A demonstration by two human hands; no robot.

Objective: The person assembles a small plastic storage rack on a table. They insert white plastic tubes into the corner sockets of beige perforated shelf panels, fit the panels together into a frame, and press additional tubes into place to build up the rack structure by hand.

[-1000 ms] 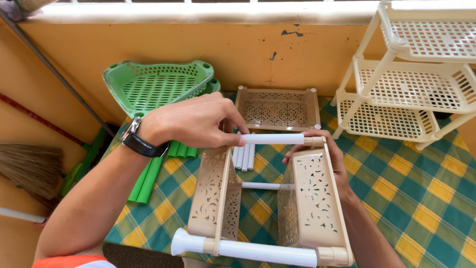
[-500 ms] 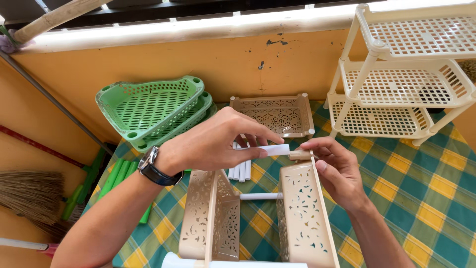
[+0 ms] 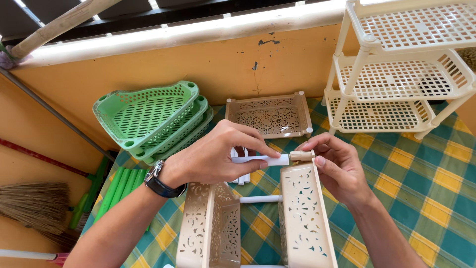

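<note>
A: Containers?
B: Beige tray (image 3: pixel 270 115) and stacked green baskets (image 3: pixel 148 116) sit unloaded on the checked bench (image 3: pixel 411 168).
A: Hands?
B: My left hand (image 3: pixel 218 156) pinches the white tube (image 3: pixel 263 159); my right hand (image 3: pixel 337 166) grips the beige shelf (image 3: pixel 302 213) corner.
A: Room?
B: Yellow wall (image 3: pixel 198 64), broom (image 3: pixel 29 208).

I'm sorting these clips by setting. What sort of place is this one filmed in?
Probably a home porch or balcony used as a work spot: a table with a checked cloth stands against an orange wall, a straw broom leans at the side, and plastic shelf trays lie about.
</note>
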